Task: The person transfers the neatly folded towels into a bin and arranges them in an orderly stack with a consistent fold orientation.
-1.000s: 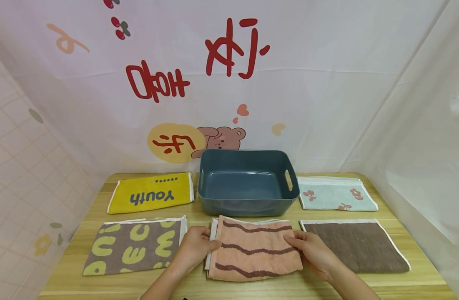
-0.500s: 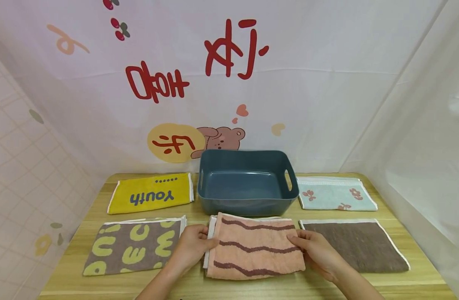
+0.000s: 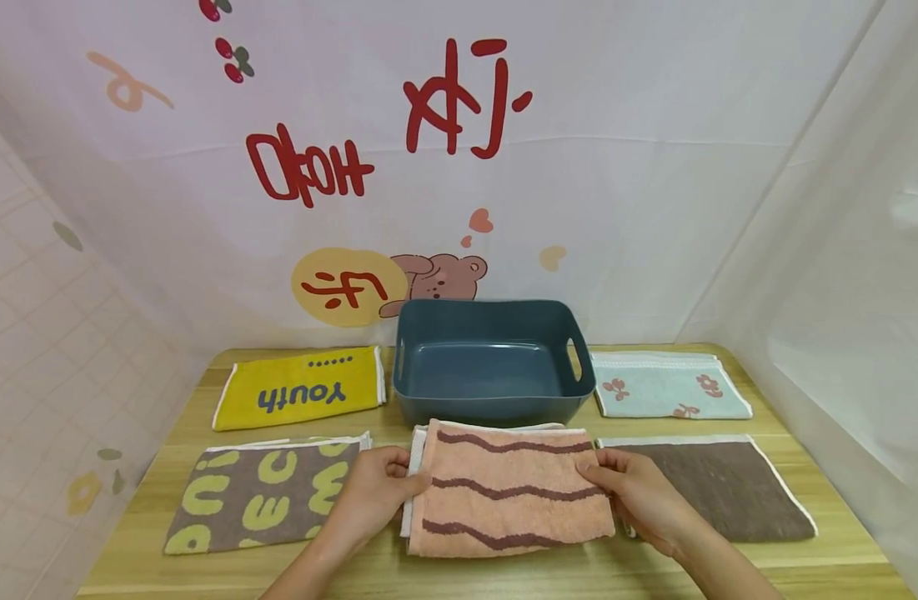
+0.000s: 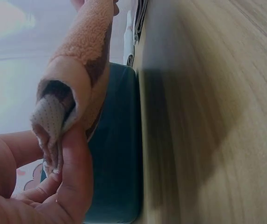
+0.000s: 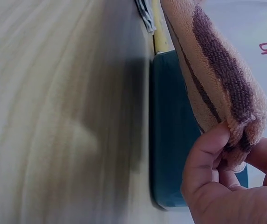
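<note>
A folded peach towel (image 3: 514, 492) with wavy maroon stripes is held level between both hands, lifted off the wooden table. My left hand (image 3: 372, 492) pinches its left edge, where a white-bordered layer sticks out. On the opposite side, my right hand (image 3: 642, 496) pinches the right edge, thumb on top. Both wrist views show a gap between the towel and the tabletop (image 4: 208, 116). Just beyond the towel stands a dark teal bin (image 3: 496, 408), with nothing inside it; the towel's far edge overlaps its base in the head view.
Left of the bin lie a yellow "Youth" towel (image 3: 301, 387) and a grey towel with yellow-green letters (image 3: 259, 496). To the right are a light blue flowered towel (image 3: 669, 387) and a brown towel (image 3: 729, 487). A white printed curtain (image 3: 616, 208) hangs behind.
Both hands have raised the peach towel slightly, and it has shifted a little toward the bin. The bin and the other towels stay in place.
</note>
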Available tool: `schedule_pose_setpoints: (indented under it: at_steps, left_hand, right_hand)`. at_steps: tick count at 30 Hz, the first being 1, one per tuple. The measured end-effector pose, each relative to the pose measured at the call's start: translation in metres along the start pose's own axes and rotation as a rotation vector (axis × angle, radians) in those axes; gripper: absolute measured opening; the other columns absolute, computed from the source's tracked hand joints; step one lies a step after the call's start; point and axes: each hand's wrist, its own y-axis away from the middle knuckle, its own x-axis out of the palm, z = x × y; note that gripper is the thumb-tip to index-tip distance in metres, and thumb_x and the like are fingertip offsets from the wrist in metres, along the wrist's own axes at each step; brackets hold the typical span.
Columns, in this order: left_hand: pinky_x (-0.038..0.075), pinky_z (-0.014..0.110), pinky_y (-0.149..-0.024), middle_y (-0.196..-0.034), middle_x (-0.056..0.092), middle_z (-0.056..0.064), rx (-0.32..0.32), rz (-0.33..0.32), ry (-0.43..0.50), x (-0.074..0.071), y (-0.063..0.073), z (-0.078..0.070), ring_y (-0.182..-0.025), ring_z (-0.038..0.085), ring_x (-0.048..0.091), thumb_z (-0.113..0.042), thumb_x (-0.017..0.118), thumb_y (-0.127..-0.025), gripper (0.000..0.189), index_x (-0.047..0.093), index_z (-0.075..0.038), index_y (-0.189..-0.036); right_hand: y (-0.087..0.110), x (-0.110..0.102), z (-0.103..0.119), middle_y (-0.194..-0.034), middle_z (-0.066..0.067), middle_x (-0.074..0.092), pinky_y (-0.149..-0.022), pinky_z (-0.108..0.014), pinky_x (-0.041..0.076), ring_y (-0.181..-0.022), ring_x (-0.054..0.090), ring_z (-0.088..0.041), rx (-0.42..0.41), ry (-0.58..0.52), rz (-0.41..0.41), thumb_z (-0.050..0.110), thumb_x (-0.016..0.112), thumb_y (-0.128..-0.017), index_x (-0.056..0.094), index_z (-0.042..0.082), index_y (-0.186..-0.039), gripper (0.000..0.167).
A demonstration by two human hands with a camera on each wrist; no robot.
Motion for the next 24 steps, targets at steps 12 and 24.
schedule_pose_setpoints:
  at_steps: [12, 24]
  left_hand:
    - [0.050, 0.027, -0.059, -0.083, 0.064, 0.010, 0.030, -0.040, -0.056, -0.003, 0.009, -0.020, -0.072, 0.018, 0.059, -0.007, 0.080, -0.091, 0.022, 0.073, 0.006, -0.106]
    - [0.048, 0.026, -0.057, -0.081, 0.063, 0.009, 0.075, -0.086, -0.088, -0.009, 0.007, -0.050, -0.070, 0.019, 0.058, -0.010, 0.082, -0.090, 0.016, 0.074, 0.000, -0.101]
  right_hand:
    - [0.009, 0.001, 0.021, -0.112, -0.008, 0.071, -0.085, -0.038, 0.061, -0.100, 0.072, -0.022, -0.033, -0.012, -0.021, 0.025, 0.064, -0.107, 0.055, -0.009, -0.133, 0.044]
    - [0.015, 0.000, 0.048, -0.115, -0.010, 0.070, -0.088, -0.040, 0.061, -0.102, 0.072, -0.022, -0.085, -0.034, -0.030, 0.023, 0.065, -0.106, 0.055, -0.009, -0.134, 0.044]
